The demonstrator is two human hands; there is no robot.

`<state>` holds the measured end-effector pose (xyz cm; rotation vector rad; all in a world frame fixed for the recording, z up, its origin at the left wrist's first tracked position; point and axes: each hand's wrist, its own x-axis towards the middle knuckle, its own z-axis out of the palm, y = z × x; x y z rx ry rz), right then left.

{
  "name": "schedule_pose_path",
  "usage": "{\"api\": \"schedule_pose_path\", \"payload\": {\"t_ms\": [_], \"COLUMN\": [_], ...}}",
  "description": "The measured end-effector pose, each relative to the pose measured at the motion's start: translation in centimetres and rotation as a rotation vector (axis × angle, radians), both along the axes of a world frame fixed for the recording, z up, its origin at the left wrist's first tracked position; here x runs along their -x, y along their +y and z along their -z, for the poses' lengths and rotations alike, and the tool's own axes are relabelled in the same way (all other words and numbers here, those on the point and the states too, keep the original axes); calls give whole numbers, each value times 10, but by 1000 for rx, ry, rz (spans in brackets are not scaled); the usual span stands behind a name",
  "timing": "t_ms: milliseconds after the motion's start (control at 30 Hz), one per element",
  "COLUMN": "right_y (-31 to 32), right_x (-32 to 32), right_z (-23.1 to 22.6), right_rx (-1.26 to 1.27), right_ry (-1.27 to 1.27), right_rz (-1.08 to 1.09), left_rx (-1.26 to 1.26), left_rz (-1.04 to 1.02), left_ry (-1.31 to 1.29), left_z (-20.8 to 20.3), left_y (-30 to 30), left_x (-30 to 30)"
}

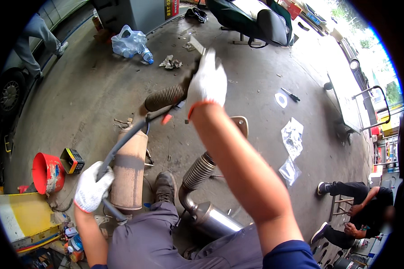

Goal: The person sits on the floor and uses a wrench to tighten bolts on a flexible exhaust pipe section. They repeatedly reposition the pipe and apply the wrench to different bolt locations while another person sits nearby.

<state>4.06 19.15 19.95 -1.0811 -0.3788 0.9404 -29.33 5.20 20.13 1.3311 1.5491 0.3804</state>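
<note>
My left hand [94, 186], in a white knit glove, is closed round a thick grey hose [123, 140]. From there the hose bends up and right toward my right hand [208, 83], also gloved, with an orange cuff. Motion smears the right fingers, and what they grip, if anything, is hidden. Beside that hand lie a rusty ribbed flexible pipe [164, 98] and a small red-orange part [167, 119]. A rusty muffler [129, 172] is on the floor beside my left hand. A shiny exhaust pipe with a silver canister [217, 219] stands between my legs, partly under my right forearm.
A red bucket [44, 174] and a small black-yellow box [72, 161] stand at the left. Plastic bottles [131, 43], clear plastic wrap [292, 136] and pliers [291, 94] lie on the floor. A flat cart [345, 101] and a seated person [361, 204] are at right; another person's legs [40, 40] are far left.
</note>
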Motion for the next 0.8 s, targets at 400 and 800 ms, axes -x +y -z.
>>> {"api": "schedule_pose_path", "payload": {"t_ms": [400, 800], "right_y": [-33, 50], "right_x": [1, 0], "right_z": [193, 219], "right_rx": [579, 736], "right_ry": [-400, -526], "right_rz": [94, 207], "left_rx": [24, -348], "left_rz": [514, 740], "left_ry": [638, 205], "left_z": [131, 204], "left_y": [112, 339], "left_x": [20, -186]}}
